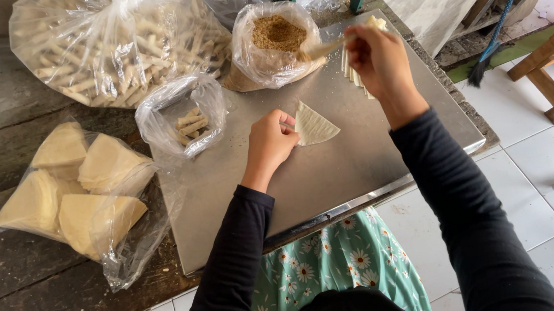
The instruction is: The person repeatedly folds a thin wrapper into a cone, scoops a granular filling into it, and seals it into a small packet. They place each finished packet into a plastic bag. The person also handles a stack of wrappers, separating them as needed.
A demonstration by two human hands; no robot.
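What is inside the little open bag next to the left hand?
The little open bag holds a few pale rolled sticks, lying in a loose heap. Crinkled plastic hides the bottom, so how many lie underneath cannot be seen.
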